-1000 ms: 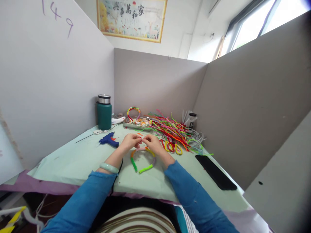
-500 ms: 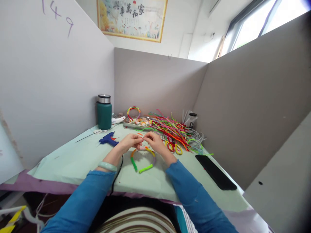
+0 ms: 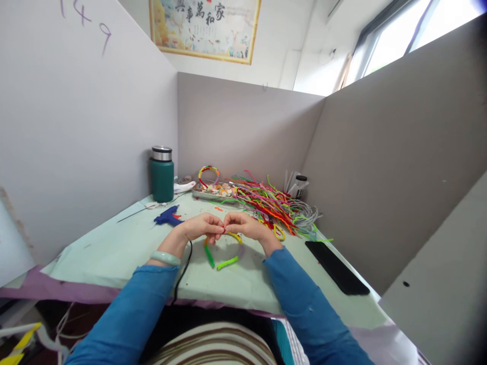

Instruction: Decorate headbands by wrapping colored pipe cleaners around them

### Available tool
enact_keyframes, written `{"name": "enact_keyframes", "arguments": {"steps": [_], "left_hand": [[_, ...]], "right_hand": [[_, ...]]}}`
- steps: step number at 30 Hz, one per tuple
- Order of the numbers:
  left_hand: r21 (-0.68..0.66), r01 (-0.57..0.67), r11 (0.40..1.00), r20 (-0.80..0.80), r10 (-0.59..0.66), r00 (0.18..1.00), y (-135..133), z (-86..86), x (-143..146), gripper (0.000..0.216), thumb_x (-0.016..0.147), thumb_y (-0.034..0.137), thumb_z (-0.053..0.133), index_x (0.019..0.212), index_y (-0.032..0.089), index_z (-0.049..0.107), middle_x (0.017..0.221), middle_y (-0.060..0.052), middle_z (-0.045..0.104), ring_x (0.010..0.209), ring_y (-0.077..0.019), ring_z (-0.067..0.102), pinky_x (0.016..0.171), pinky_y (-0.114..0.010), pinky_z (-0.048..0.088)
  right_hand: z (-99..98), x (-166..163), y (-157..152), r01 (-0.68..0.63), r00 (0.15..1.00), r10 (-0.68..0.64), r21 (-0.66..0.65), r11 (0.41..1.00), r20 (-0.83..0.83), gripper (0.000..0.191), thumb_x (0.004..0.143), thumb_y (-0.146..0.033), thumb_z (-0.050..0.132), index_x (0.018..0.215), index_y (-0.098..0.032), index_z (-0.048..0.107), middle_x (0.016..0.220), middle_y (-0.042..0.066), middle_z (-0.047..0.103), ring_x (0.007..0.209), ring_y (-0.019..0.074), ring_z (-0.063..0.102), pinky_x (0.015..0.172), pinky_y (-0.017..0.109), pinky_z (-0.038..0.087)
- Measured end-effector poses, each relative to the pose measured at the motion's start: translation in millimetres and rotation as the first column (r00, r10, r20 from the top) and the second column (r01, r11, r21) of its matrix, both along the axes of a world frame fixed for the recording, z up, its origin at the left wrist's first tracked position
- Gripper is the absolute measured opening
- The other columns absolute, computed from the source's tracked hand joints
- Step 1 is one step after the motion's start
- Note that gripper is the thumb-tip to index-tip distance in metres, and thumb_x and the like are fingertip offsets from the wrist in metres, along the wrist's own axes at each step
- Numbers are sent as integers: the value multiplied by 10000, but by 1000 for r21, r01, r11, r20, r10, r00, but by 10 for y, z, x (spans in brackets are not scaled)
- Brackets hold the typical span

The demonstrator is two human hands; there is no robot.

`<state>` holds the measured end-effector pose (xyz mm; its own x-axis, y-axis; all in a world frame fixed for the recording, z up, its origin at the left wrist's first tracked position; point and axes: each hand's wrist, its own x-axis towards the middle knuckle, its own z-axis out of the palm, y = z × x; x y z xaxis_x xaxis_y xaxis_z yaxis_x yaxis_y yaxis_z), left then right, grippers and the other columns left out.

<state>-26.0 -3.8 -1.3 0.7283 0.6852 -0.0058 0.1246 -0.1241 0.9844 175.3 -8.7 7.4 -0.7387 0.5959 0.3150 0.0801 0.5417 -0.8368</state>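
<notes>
My left hand and my right hand meet fingertip to fingertip above the table, both closed in a pinch. Between them shows a small red piece of pipe cleaner, mostly covered by the fingers. Just below them lies a headband wrapped in green, yellow, orange and purple pipe cleaner, its open ends toward me. The hands hide part of its top. A blue glue gun rests left of my left hand, its black cord running to the table's front edge.
At the back, a metal tray holds small pieces, with another colourful headband on it. A pipe cleaner heap spreads right, with yellow-handled scissors before it. A green bottle stands left; a black flat object lies right. Partitions enclose the table.
My fingertips have closed in together on the red piece, and my right hand has turned so its fingers bend more toward the left hand. The headband has stayed put.
</notes>
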Motion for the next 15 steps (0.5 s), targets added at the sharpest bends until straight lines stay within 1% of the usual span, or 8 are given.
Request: {"name": "enact_keyframes", "arguments": {"steps": [1, 3, 4, 6, 8, 9, 11, 15], "left_hand": [[-6, 1, 1000, 9, -1, 1000, 4, -2, 1, 268, 668, 361, 710, 697, 115, 609, 598, -22, 622, 460, -105, 562, 453, -216, 405], [-16, -67, 998, 61, 68, 996, 38, -18, 11, 269, 669, 360, 712, 703, 112, 613, 605, -26, 627, 467, -101, 566, 473, -217, 422], [-24, -129, 991, 107, 131, 986, 64, -31, 20, 270, 670, 360, 712, 704, 111, 613, 615, -26, 629, 471, -96, 566, 493, -220, 436], [-61, -284, 957, 215, 291, 932, 124, -58, 39, 269, 658, 351, 723, 722, 114, 615, 648, -19, 634, 483, -81, 564, 538, -226, 463], [-117, -388, 914, 258, 405, 877, 173, -80, 55, 276, 647, 341, 733, 766, 118, 622, 701, -26, 649, 495, -74, 565, 553, -228, 472], [-135, -421, 897, 261, 442, 858, 188, -88, 61, 285, 641, 337, 737, 784, 118, 625, 724, -32, 657, 500, -74, 567, 556, -231, 475], [-138, -457, 879, 251, 477, 842, 198, -96, 72, 303, 629, 339, 744, 799, 113, 632, 750, -45, 665, 505, -78, 569, 562, -238, 481], [-81, -480, 874, 235, 484, 843, 176, -94, 98, 353, 605, 361, 751, 824, 102, 652, 763, -57, 669, 504, -86, 568, 573, -261, 495]], "right_hand": [[-11, -7, 5, 14, 1000, -14, -11, 1000, -23, 188, 740, -330, 624, 788, -150, 598, 726, -6, 556, 642, 108, 474, 600, 228, 369], [-53, -42, 44, 131, 986, -133, -19, 991, -100, 185, 734, -332, 622, 765, -152, 595, 683, -17, 539, 583, 92, 448, 552, 218, 352], [-80, -66, 72, 213, 965, -215, -29, 977, -149, 181, 735, -331, 616, 761, -154, 590, 663, -23, 528, 554, 86, 432, 528, 215, 342], [-130, -115, 130, 361, 901, -365, -63, 931, -233, 174, 738, -331, 599, 770, -162, 578, 630, -34, 512, 514, 82, 417, 493, 214, 333], [-166, -157, 169, 454, 848, -458, -79, 888, -266, 170, 736, -332, 587, 774, -167, 572, 615, -36, 514, 498, 85, 423, 480, 216, 338], [-178, -175, 178, 485, 833, -485, -70, 872, -267, 168, 732, -330, 586, 775, -168, 574, 620, -33, 524, 500, 88, 434, 482, 218, 346], [-197, -213, 176, 535, 813, -522, -22, 845, -257, 161, 726, -322, 583, 772, -168, 585, 648, -20, 551, 525, 96, 460, 502, 224, 368], [-238, -295, 163, 618, 764, -582, 57, 784, -278, 151, 729, -316, 569, 750, -170, 597, 659, -6, 575, 568, 114, 482, 536, 235, 387]]}}
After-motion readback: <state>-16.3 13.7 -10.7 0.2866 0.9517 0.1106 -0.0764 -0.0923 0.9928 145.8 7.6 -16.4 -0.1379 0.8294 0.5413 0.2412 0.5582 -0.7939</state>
